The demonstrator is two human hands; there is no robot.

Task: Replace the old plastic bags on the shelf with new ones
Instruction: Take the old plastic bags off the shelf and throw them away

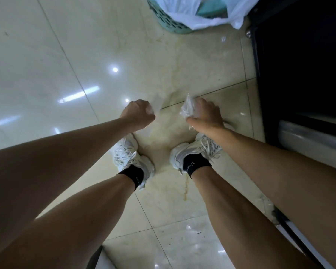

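I look straight down at the floor and my feet. My left hand point(137, 115) is curled in a fist and grips the thin end of a clear plastic bag point(156, 105). My right hand point(206, 115) grips a crumpled bunch of clear plastic point(187, 110). A faint stretch of transparent film hangs between the two hands, over my white shoes. A roll of clear plastic bags point(310, 140) lies on the dark shelf unit at the right edge.
A teal perforated basket point(164, 17) lined with a white plastic bag point(184, 10) stands at the top. The dark shelf unit point(299, 65) runs down the right side. Glossy cream tiles point(56, 74) cover the floor to the left.
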